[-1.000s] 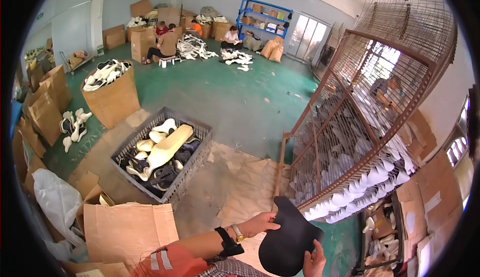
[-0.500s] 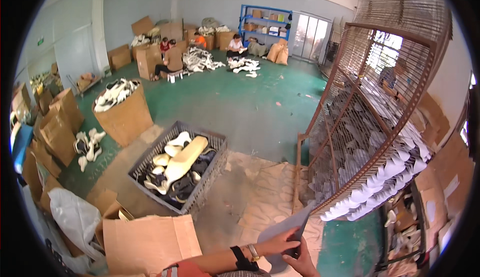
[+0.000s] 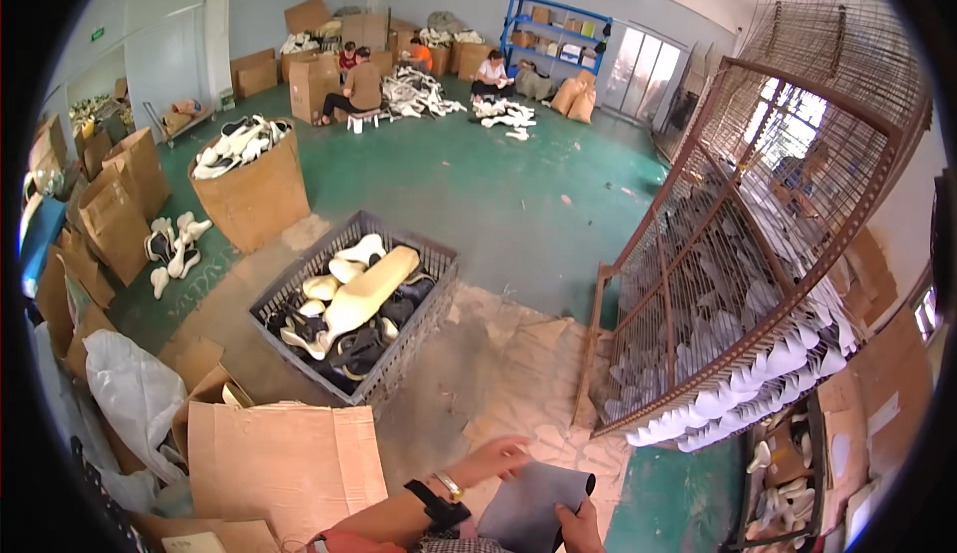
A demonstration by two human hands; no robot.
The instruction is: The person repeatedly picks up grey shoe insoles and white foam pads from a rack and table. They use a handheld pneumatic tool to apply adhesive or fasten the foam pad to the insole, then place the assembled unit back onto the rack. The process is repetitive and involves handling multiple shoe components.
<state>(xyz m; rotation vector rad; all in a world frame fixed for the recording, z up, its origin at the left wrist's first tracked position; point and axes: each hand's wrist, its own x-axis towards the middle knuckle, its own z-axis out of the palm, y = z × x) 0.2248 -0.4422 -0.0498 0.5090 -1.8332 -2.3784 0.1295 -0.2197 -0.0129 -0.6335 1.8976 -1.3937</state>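
Hands at the bottom edge, both on a dark grey sheet (image 3: 533,513) that looks like felt or thin foam, curling at its upper right corner. Left hand (image 3: 495,458) up on the sheet's top left edge, fingers stretched out and laid along it, thumb hidden so can't tell if pinching or just resting. Black strap and a thin bracelet on that wrist. Right hand (image 3: 580,531) poking in from below, fingers closed on the sheet's lower right edge, mostly cut off by the frame. Sheet held low and close to the body, above brown paper (image 3: 518,373) spread on the floor. Just left of it, a big flattened cardboard box (image 3: 284,463). Further up, a grey plastic crate (image 3: 399,349) full of cream and black moulded pieces. Off to the right, a tall rusty wire rack (image 3: 758,254) leaning over, loaded with white pieces along its lower edge. Well apart at the back, a few people sitting on the green floor (image 3: 478,184) among cardboard boxes and white piles, blue shelving (image 3: 558,39) behind them.
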